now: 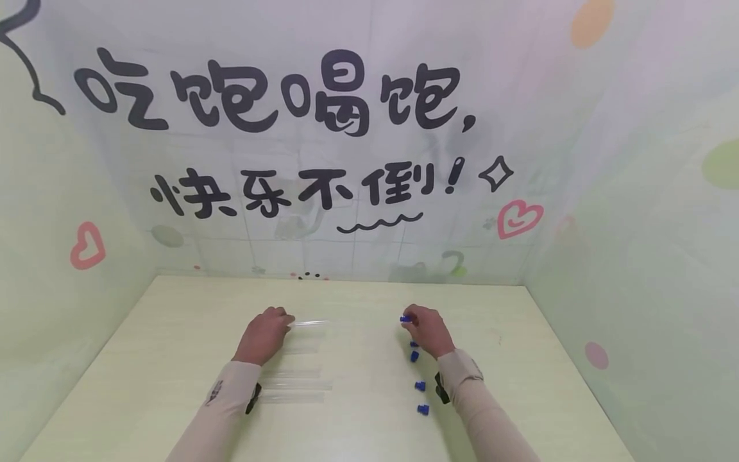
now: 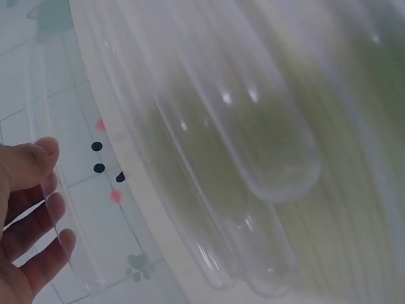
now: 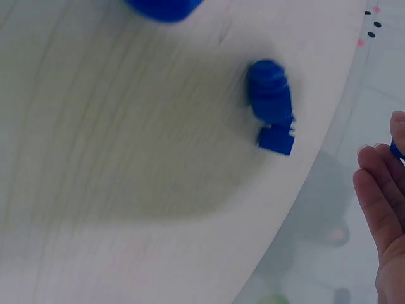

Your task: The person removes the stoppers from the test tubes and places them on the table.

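My left hand (image 1: 261, 339) holds a clear test tube (image 1: 312, 323) between thumb and fingers; in the left wrist view the tube's rounded end (image 2: 92, 278) points down past the fingertips. My right hand (image 1: 430, 329) pinches a small blue stopper (image 1: 405, 318), mostly hidden by thumb and fingers in the right wrist view. Several more clear test tubes (image 1: 297, 385) lie side by side on the table, near my left wrist. By my right wrist, several blue stoppers (image 1: 419, 385) form a loose column. The two hands are well apart, level with each other.
The pale wooden table (image 1: 519, 359) ends at a printed back curtain (image 1: 346, 256) with large black characters. Similar pale curtains stand on the left and right. A dark wrist strap (image 1: 442, 389) shows at the right sleeve.
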`<state>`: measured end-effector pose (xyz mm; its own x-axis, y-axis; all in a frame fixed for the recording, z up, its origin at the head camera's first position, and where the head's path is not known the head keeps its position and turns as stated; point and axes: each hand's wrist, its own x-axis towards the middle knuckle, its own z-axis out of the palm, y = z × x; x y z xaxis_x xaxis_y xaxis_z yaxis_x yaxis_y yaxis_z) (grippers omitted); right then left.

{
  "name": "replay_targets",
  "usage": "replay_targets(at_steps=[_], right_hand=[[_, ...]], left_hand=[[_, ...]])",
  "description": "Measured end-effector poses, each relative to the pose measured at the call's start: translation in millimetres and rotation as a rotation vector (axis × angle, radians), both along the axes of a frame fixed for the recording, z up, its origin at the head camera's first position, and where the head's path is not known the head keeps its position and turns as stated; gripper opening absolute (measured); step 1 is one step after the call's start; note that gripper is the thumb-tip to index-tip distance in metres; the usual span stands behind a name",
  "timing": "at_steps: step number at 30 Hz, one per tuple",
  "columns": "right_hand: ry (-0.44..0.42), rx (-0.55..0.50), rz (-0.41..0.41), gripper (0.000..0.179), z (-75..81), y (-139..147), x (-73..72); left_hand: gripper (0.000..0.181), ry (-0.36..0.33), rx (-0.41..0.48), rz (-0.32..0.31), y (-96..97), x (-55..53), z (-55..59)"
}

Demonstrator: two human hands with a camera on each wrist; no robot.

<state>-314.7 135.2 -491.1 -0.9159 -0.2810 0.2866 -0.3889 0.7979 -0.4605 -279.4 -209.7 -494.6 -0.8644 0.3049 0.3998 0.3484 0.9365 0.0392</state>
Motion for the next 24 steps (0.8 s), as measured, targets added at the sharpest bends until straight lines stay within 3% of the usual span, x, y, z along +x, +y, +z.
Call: replay_targets(at_steps=[6, 12, 24], right_hand=[[0.04, 0.044, -0.01, 0.012, -5.1, 10.5, -4.5], [0.003, 0.049, -0.034, 0.013, -8.9, 14.4, -8.0], [-0.091, 0.098, -0.085, 0.014, -17.8, 15.5, -9.0]], left_hand=[[0.017, -0.079, 0.01, 0.028, -7.8, -5.6, 1.7], [0.017, -0.151, 0.03, 0.038, -14.4, -9.0, -3.6], [0.014, -0.173, 0.044, 0.027, -17.5, -15.4, -13.8]])
